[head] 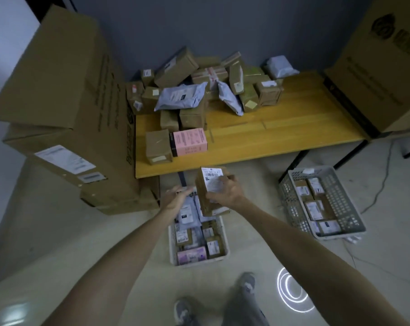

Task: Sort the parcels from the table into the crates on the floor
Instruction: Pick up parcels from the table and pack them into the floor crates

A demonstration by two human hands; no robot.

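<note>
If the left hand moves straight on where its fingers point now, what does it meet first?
Probably the brown labelled parcel that the right hand grips, though depth is unclear.

My right hand (pixel 225 192) grips a brown cardboard parcel (pixel 208 196), upright, white barcode label facing me. Directly below the grip sits a white crate (pixel 172 243) packed with parcels; a grey crate (pixel 354 208), part filled, lies to its right. Beyond, the yellow table (pixel 281 137) carries heaped brown boxes (pixel 175 69) and grey mailers (pixel 182 96), a pink box (pixel 190 142) nearest.
</note>
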